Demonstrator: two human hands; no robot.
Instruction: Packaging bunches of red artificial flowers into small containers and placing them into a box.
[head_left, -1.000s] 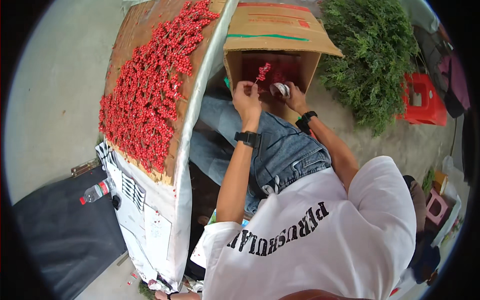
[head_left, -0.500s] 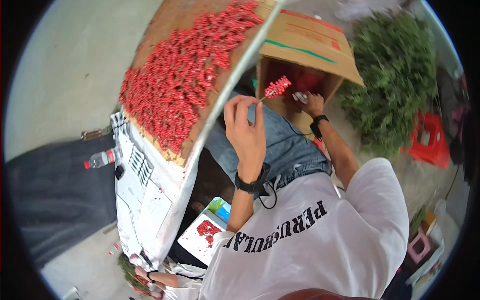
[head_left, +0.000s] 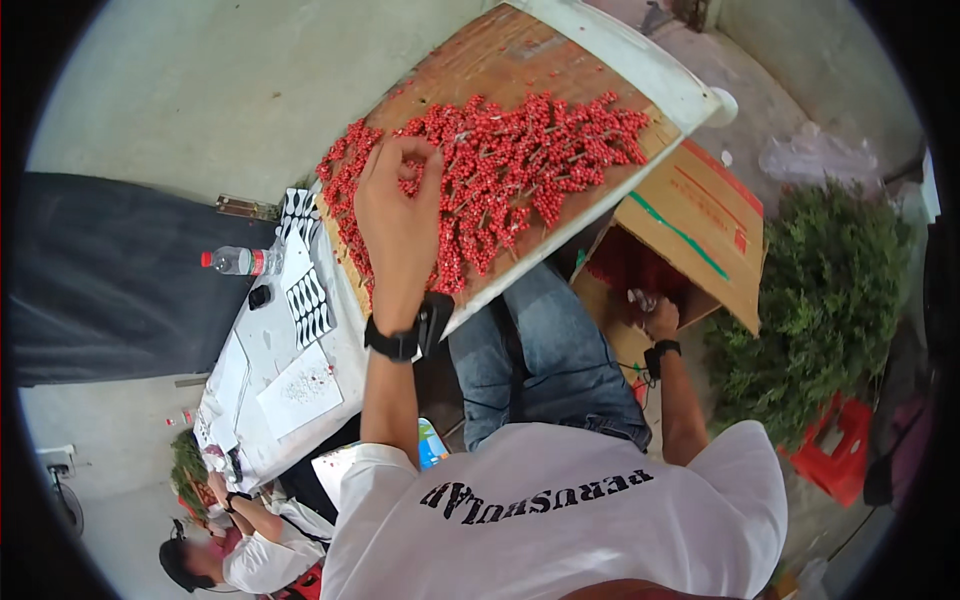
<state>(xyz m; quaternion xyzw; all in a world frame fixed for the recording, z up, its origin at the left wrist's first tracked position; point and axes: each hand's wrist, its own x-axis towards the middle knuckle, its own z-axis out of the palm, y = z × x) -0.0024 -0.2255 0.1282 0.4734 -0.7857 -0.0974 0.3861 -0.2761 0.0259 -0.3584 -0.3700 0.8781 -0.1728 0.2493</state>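
Note:
Over the pile of red berry sprigs [head_left: 490, 170], my left hand [head_left: 398, 205] is raised with thumb and forefinger curled together in a pinch. Berries show through the loop of its fingers, and I cannot make out whether a sprig is held there. The sprigs lie heaped on a brown wooden board [head_left: 470, 68]. To the right, at the mouth of an open cardboard box [head_left: 690, 215], my right hand [head_left: 661, 320] is closed around a small whitish, shiny thing [head_left: 642, 299]. More red shows in the box's dark inside.
Green foliage [head_left: 810, 300] is heaped right of the box, by a red plastic stool [head_left: 832, 450]. On the white table [head_left: 345, 395] are a bottle [head_left: 240, 262], patterned sheets [head_left: 308, 305] and a paper sheet [head_left: 300, 390]. A co-worker [head_left: 270, 545] sits at lower left.
My left hand has moved from beside the box, where it held a berry sprig, leftward over the pile. My right hand stays at the box with the whitish thing. The view has turned left.

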